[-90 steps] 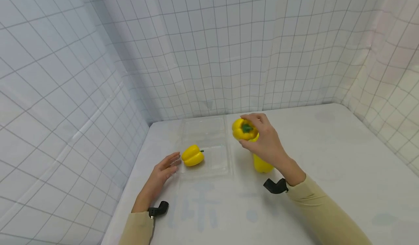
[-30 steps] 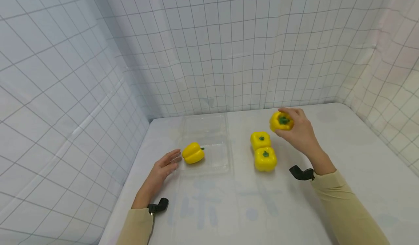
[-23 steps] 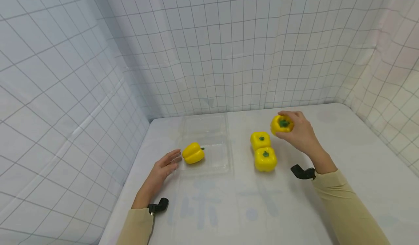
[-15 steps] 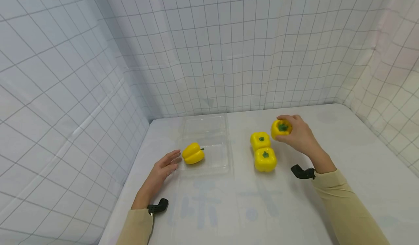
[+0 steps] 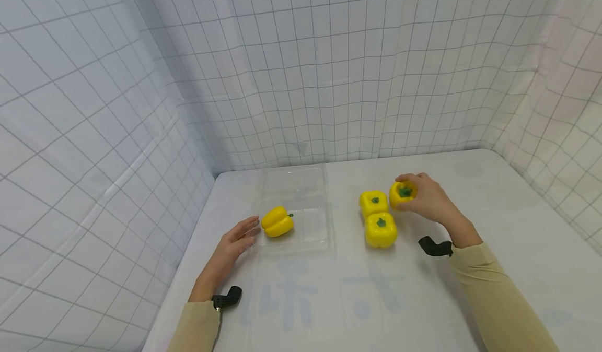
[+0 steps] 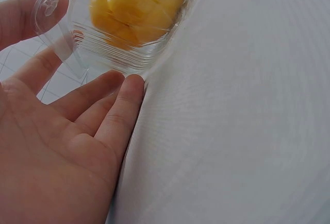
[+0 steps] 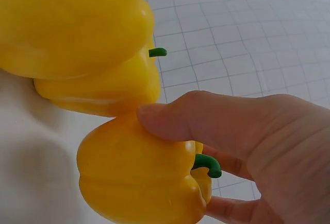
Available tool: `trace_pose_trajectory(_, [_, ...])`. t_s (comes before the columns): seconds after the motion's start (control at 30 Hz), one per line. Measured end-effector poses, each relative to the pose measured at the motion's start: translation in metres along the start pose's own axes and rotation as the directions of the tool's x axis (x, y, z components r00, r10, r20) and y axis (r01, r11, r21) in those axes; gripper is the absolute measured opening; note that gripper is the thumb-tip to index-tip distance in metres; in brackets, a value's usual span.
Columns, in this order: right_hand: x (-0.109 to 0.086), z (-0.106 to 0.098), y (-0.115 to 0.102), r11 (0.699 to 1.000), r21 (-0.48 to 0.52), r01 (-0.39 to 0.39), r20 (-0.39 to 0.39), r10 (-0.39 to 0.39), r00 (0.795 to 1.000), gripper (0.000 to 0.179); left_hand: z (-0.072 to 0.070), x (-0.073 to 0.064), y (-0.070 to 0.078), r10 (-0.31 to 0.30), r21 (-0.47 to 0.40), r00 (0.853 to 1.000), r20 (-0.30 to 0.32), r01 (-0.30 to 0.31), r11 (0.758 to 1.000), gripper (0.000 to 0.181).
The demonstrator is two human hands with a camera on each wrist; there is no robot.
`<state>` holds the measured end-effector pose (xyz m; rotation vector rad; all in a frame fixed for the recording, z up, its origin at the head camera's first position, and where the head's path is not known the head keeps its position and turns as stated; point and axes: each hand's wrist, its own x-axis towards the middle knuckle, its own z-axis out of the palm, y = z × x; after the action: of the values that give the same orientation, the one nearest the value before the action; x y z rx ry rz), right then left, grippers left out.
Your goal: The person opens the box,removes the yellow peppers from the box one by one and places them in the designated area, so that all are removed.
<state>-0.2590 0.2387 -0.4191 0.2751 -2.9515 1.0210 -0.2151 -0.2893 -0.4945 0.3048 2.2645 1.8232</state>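
Note:
In the head view, my right hand [image 5: 429, 199] grips a yellow bell pepper [image 5: 397, 192] with a green stem, thumb on one side and fingers on the other. The right wrist view has this bell pepper [image 7: 134, 175] upright, close beside two others; whether its base touches the table cannot be made out. Those two bell peppers [image 5: 373, 203] [image 5: 380, 232] stand upright in a row, stems up. A further bell pepper [image 5: 277, 221] lies on its side in a clear plastic box [image 5: 312, 229]. At the box's left wall my left hand [image 6: 56, 147] rests with extended fingers, holding nothing.
The box's clear lid [image 5: 292, 180] lies folded back behind it. A white table [image 5: 329, 300] bears faint blurred marks near the front. Grid-patterned white curtains [image 5: 301, 80] hang behind and at both sides.
My right hand has carried its bell pepper rightward past the two standing ones, then lowered it beside the rear one. The left hand and the box have stayed in place.

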Motion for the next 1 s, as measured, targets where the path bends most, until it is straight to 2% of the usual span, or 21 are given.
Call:
trace_pose_trajectory(0.33, [0.003,0.004,0.013,1.0,-0.01,0.009,0.042,-0.008,0.999,0.07,-0.001,0.0,-0.002,-0.004,0.005,1.0,-0.004,0.004,1.0,0.053])
trace_pose_trajectory(0.57, [0.005,0.008,0.015,1.0,-0.018,0.015,0.057,-0.014,0.998,0.075,0.0,-0.001,0.0,-0.003,-0.008,1.0,-0.009,0.003,1.0,0.052])
trace_pose_trajectory(1.0, [0.004,0.01,0.013,0.999,-0.039,0.024,0.096,-0.021,0.995,0.077,0.001,-0.001,0.002,-0.006,0.023,1.0,-0.017,0.006,1.0,0.051])
